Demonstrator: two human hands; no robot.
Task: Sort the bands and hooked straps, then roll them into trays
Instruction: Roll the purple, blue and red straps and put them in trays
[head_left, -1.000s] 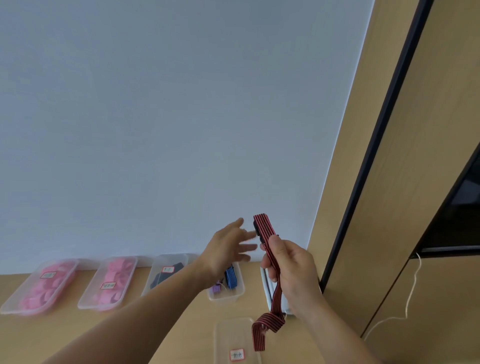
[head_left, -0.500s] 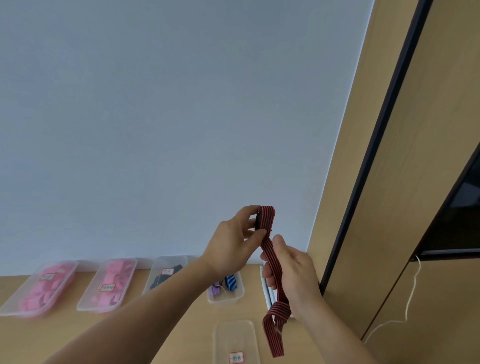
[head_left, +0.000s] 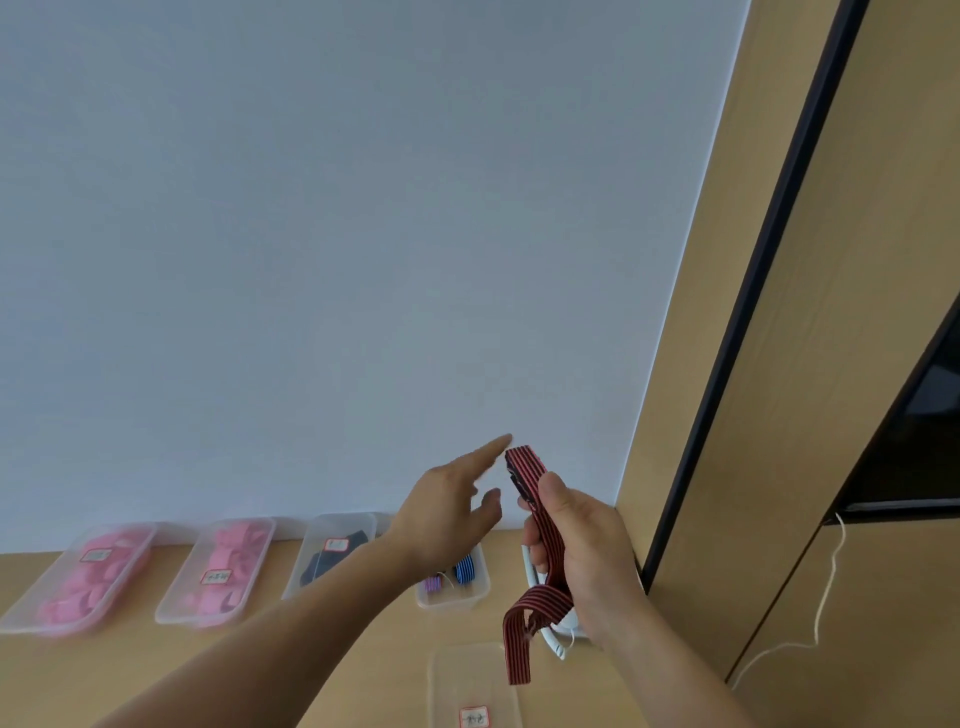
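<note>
Lower left on counter (head_left: 130, 670): first tray (head_left: 31, 608), second tray (head_left: 174, 605) hold pink bands (head_left: 93, 577); third tray (head_left: 311, 540) dark straps (head_left: 324, 564). Right hand (head_left: 587, 545) fingers pinch striped strap (head_left: 524, 462); left hand (head_left: 441, 514) fingers spread.

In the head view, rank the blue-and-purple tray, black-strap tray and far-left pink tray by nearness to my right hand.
1. blue-and-purple tray, just left of the right hand
2. black-strap tray, mid-row
3. far-left pink tray, row's end
</note>
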